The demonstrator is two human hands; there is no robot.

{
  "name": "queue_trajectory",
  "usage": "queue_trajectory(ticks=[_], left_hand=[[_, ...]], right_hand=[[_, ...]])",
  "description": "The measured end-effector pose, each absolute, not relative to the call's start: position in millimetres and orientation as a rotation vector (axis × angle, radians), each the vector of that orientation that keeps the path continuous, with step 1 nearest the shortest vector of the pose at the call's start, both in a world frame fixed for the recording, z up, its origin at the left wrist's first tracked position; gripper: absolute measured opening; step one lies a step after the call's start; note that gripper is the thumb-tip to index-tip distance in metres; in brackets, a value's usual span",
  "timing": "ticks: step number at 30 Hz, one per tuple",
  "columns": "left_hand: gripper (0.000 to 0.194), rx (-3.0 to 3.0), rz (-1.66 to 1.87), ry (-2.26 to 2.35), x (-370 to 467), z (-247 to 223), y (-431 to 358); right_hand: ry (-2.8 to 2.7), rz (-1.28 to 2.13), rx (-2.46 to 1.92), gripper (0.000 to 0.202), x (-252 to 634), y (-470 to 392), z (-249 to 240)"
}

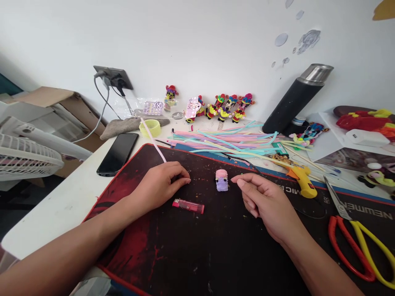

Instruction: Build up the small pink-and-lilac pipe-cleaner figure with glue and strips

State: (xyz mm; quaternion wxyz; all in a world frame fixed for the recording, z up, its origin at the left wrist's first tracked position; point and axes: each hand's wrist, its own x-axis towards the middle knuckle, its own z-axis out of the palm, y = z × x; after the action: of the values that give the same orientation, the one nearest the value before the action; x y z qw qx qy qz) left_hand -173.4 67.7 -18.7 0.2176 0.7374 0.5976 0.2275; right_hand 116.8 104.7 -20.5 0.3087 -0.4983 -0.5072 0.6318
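A small fuzzy figure [221,181], pink above and lilac below with dark eyes, stands on the dark mat between my hands. My left hand [165,184] rests to its left, fingers curled round; a pale pink fuzzy stem [153,139] runs into it from the upper left, its lower end hidden by the fingers. On the figure's right, my right hand [259,195] has its index fingertip close to the figure, the thumb a little apart and the other fingers loosely bent. Nothing shows between those fingers. A pink-red lighter [188,206] lies just below my left hand.
Pastel stems [216,142] lie across the back, before several colourful dolls [230,107]. A phone [118,154] and yellow roll [150,128] are at left. A black flask [296,98], yellow glue gun [303,181] and red-and-yellow scissors [341,209] are at right.
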Motion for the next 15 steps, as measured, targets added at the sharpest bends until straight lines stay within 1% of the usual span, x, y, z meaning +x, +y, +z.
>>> queue_trajectory(ticks=[11,15], left_hand=[[0.025,1.779,0.703,1.663,-175.9,-15.4,70.1],[0.024,1.753,0.684,1.672,-175.0,-15.5,70.5]], right_hand=[[-1.35,1.675,-1.306,0.042,116.0,104.9,-19.9],[-1.354,1.685,-1.297,0.042,115.5,104.8,-19.4]])
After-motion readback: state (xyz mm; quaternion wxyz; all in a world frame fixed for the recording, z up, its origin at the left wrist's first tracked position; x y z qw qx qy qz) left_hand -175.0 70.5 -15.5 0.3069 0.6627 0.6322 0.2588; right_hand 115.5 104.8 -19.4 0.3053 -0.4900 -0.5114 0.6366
